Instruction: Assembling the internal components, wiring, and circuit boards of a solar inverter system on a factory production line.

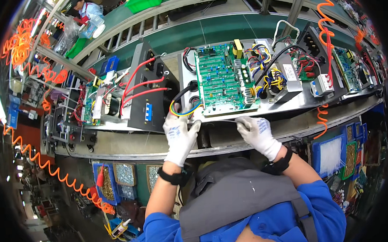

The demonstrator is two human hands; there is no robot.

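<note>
My left hand [179, 132], in a white glove, is at the front edge of the open unit, its fingers closed at a loop of yellow, blue and green wires [186, 114]. The wires come out of a black sleeve [183, 93] beside the green circuit board [222, 83]. My right hand [256, 133], also gloved, is closed in a pinch in front of the board's lower right corner. From its fingertips a thin pale strip [222, 121] runs toward my left hand; its far end is hard to make out.
A black panel with red cables [145, 86] stands left of my left hand. Blue-yellow wire bundles and a metal box [291, 78] sit right of the board. Orange coiled hoses [326, 11] hang at both sides. Below the bench are parts bins [105, 183] and white strips [331, 156].
</note>
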